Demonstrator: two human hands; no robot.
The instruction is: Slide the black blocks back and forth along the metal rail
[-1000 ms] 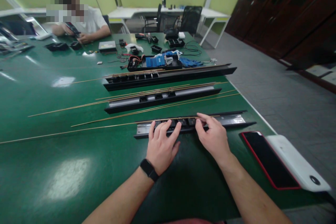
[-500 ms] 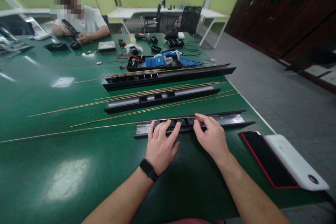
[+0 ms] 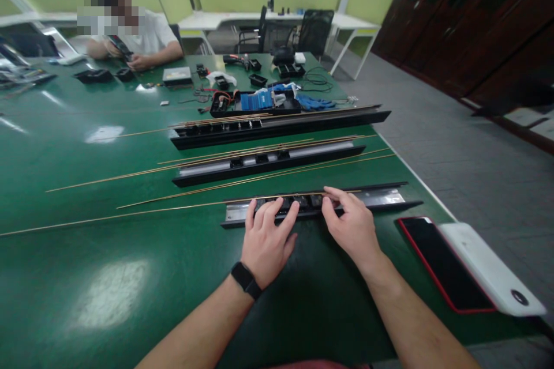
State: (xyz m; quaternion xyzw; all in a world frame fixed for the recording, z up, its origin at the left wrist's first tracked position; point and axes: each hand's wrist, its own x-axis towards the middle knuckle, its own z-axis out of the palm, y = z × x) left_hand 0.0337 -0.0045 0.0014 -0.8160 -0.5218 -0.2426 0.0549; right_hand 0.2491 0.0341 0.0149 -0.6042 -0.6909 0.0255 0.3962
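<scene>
A short black channel with a silvery inside (image 3: 385,197) lies on the green table, with dark blocks (image 3: 302,202) in its middle. One thin golden rod (image 3: 173,208) runs along it and far out to the left. My left hand (image 3: 267,242) rests on the channel's near side, fingers spread, fingertips at the dark blocks. My right hand (image 3: 351,222) is at the rod over the channel, thumb and index finger close together around it; the exact contact is small.
Two longer black channels (image 3: 281,127) (image 3: 268,167) with golden rods lie beyond. A red-edged phone (image 3: 445,265) and a white device (image 3: 489,268) sit at the right. Across the table, a person (image 3: 147,40) holds a dark tool. An open tray (image 3: 255,102) holds blue packs.
The whole view has shifted very slightly. My right thumb and index finger have come a little closer together at the rod. My left hand stays in place on the channel.
</scene>
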